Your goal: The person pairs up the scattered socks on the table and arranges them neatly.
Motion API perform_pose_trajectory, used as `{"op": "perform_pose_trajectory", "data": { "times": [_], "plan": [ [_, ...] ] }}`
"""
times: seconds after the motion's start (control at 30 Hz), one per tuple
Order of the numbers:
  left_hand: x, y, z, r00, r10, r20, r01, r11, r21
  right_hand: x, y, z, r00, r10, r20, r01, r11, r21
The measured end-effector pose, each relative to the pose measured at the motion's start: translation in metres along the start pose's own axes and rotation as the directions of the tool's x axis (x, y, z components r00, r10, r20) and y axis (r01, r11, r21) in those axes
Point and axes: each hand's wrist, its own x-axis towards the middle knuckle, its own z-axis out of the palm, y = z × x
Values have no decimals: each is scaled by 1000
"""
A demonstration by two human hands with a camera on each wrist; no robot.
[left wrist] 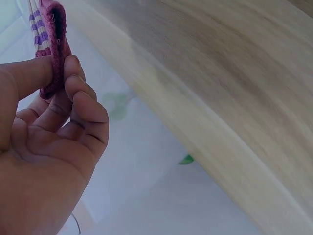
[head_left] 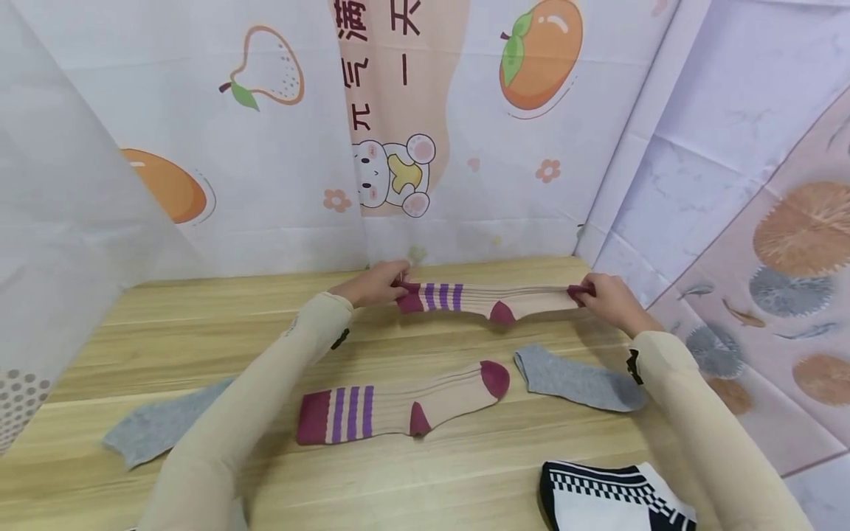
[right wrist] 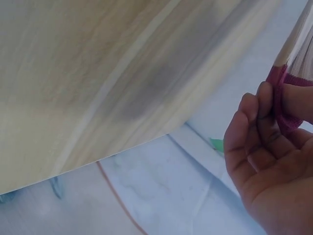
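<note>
Stretched between both hands near the back of the table is a beige ribbed sock (head_left: 541, 295) with purple stripes and a maroon cuff, heel and toe. My left hand (head_left: 380, 283) pinches its maroon cuff (left wrist: 57, 44) between thumb and fingers. At the other end, my right hand (head_left: 609, 296) pinches the maroon toe (right wrist: 279, 93). The sock is held level, its heel hanging down a little. A matching striped sock (head_left: 392, 405) lies flat on the table in front of it, cuff to the left.
A grey sock (head_left: 578, 380) lies under the right forearm's side, another grey sock (head_left: 159, 424) is partly hidden by the left sleeve. Black-and-white checked socks (head_left: 611, 501) lie at the front right of the wooden table (head_left: 372, 487). Printed curtains (head_left: 279, 184) stand behind.
</note>
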Motion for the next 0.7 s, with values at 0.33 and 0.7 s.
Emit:
{"op": "perform_pose_trajectory", "data": {
  "times": [0.33,0.7],
  "plan": [
    [-32,6,-18,999,-35,29,35,999,1,-6,-25,-3,1000,-3,9,3,1000,-26],
    [-75,-1,-21,1000,6,-20,-5,999,53,-15,-53,3,996,-89,-21,89,996,-1]
  ]
}}
